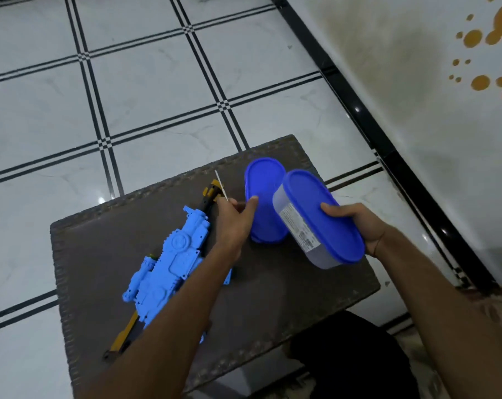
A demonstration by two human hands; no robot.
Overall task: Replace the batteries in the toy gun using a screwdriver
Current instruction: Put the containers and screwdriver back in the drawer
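A dark bench (273,298) with a woven edge fills the lower middle of the frame, standing on a white tiled floor (129,82) with black double lines. The toy gun (169,272), light blue with yellow and black parts, lies on the left half of the bench, running from lower left up toward the centre, its muzzle end near the top edge.

The left hand (234,218) is at the frame's centre, above the gun's upper end. Its grip is closed on a thin screwdriver (221,186), whose pale shaft sticks up and to the left from between the fingers. The thumb touches or nearly touches the side of a blue-lidded box (265,191) that stands on the bench just right of the hand.

The right hand (359,226), right of centre, has its grip clamped on a second box (319,223), a clear oval tub with a blue lid and a printed label on its side. This box is lifted and tilted, lid facing up and right, with the thumb lying across the lid. It overlaps the standing box in the picture.

A white wall (416,82) with orange spots fills the upper right.
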